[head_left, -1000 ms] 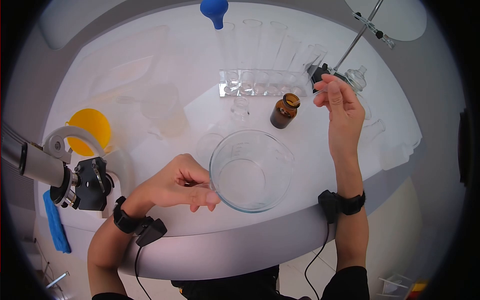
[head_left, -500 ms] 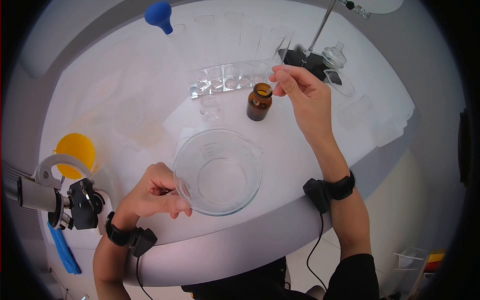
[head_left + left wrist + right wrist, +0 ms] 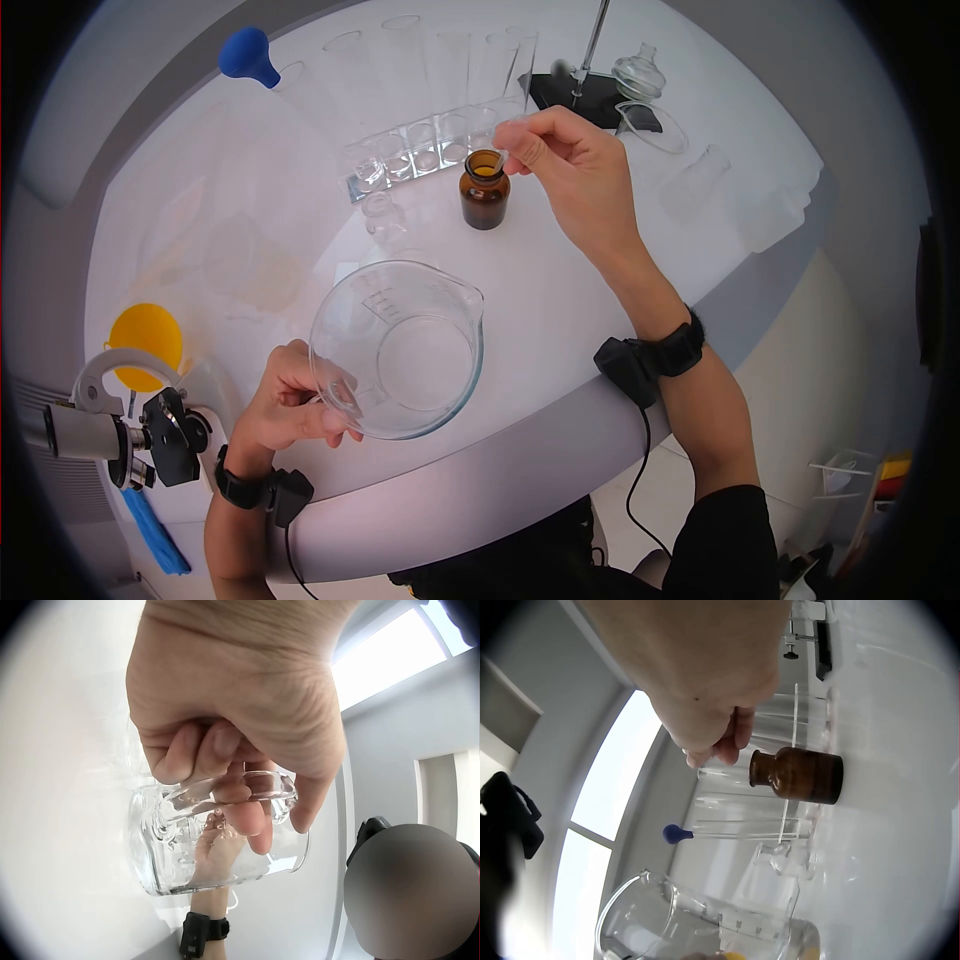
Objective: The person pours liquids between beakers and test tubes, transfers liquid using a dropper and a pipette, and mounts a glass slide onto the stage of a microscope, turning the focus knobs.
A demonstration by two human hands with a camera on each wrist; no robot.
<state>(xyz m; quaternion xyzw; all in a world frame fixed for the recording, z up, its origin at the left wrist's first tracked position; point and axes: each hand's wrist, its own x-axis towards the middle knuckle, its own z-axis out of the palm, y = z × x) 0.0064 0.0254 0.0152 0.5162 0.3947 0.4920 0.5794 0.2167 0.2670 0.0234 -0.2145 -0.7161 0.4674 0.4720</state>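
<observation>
In the head view my left hand [image 3: 285, 400] grips the handle of a clear glass measuring jug [image 3: 471, 350], its fingers curled through the handle in the left wrist view. The jug is see-through, with graduation marks on its side. At the mouth of a brown glass bottle [image 3: 485, 205], my right hand [image 3: 580, 175] pinches a thin clear stick [image 3: 503, 160] that slants into the neck. The bottle stands upright on the table without a lid. In the right wrist view the right hand's fingertips are right beside the bottle's neck, and the stick is hardly visible.
Behind the bottle stands a clear rack [image 3: 357, 187] with several test tubes. A small clear bottle [image 3: 382, 218] sits at its near side. Also around are a blue rubber bulb [image 3: 247, 55], stand base [image 3: 600, 100], glass lamp [image 3: 640, 75], flask [image 3: 700, 180] and microscope [image 3: 170, 440].
The head view has turned and shifted, so the table's things appear further left. My right hand has come closer to the brown bottle's mouth with the stick. My left hand keeps its grip on the jug.
</observation>
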